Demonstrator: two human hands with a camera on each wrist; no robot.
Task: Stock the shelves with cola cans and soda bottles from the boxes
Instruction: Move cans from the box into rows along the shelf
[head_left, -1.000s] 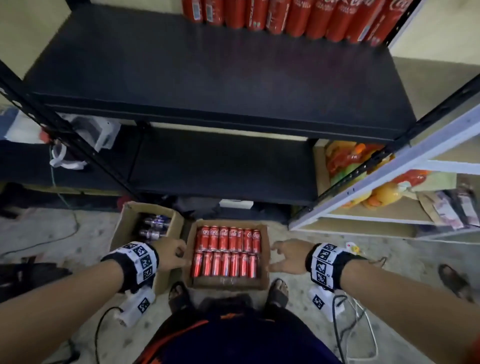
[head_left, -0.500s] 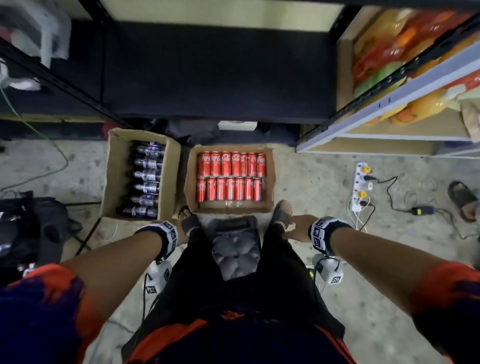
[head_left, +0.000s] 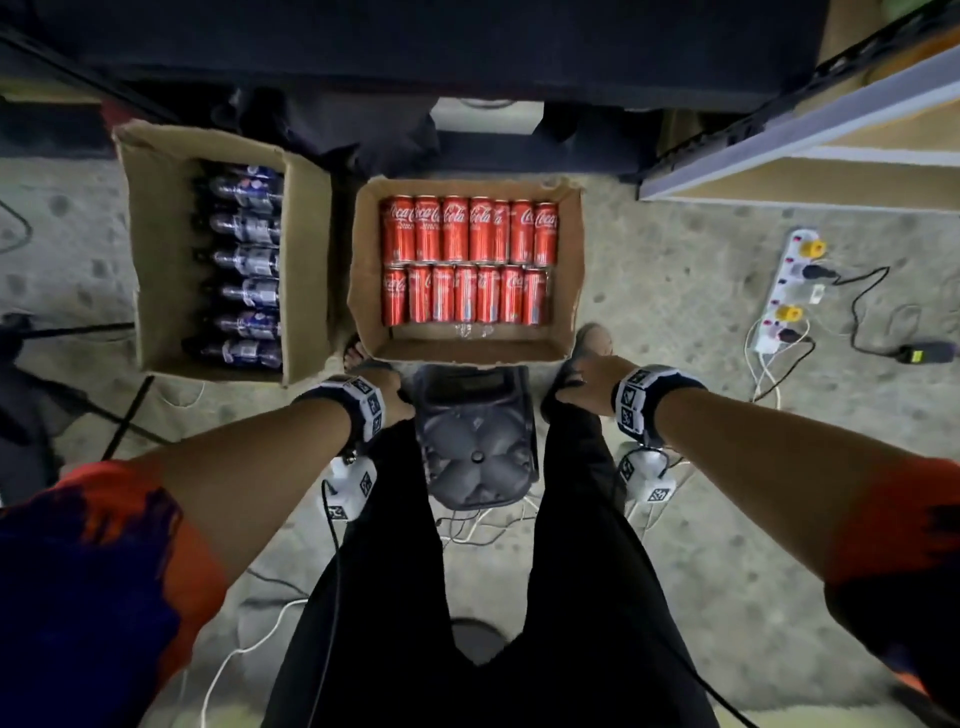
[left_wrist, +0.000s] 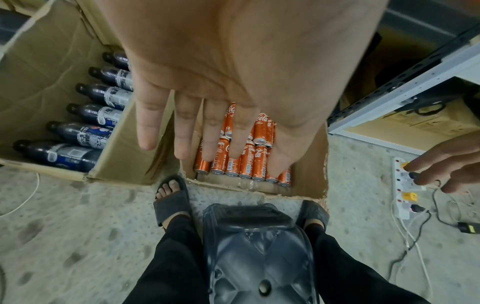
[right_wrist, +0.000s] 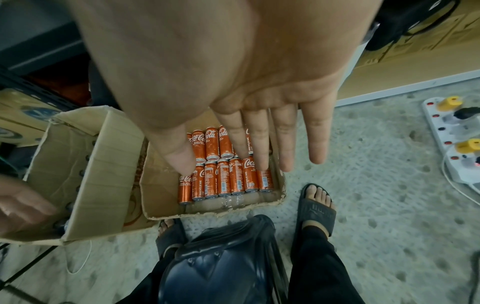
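Observation:
Two open cardboard boxes sit on the floor below the dark shelf (head_left: 467, 47). The cola box (head_left: 574, 260) holds two rows of red cans (head_left: 470, 260) lying flat. The other box (head_left: 156, 249) holds several dark soda bottles (head_left: 244, 260) on their sides. My left hand (head_left: 397, 402) hangs above my left knee, near the cola box's front edge, fingers straight and empty (left_wrist: 197, 123). My right hand (head_left: 584, 384) hangs by the box's front right corner, fingers straight and spread, holding nothing (right_wrist: 259, 139).
A dark plastic stool (head_left: 475, 441) stands between my legs just behind the cola box. A white power strip (head_left: 787, 291) with plugs and cables lies on the floor at the right. A lighter shelf unit (head_left: 805, 156) stands at the upper right.
The view has tilted down from the shelves to the floor. Both hands drew back from the sides of the cola box to hang near my knees.

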